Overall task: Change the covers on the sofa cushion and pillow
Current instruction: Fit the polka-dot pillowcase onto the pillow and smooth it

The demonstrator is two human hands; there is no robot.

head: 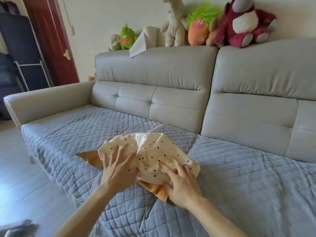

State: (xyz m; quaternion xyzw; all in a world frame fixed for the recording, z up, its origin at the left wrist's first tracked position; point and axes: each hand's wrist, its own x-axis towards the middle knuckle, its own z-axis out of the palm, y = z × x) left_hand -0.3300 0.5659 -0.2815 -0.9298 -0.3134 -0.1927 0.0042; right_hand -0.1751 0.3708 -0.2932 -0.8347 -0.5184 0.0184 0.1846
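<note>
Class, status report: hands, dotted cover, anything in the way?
Both open: left hand, right hand pressing dotted cover. Cover crumpled over orange fabric on quilted seat. Nothing blocking.

Pink bear (246, 23), green plush (127, 37) and tissue (138, 45) sit in a row.

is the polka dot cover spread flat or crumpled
Crumpled: the polka dot cover lies in wrinkled folds on orange fabric, left hand and right hand resting on it.

Grey sofa (153, 71), pale wall (106, 12).
</note>
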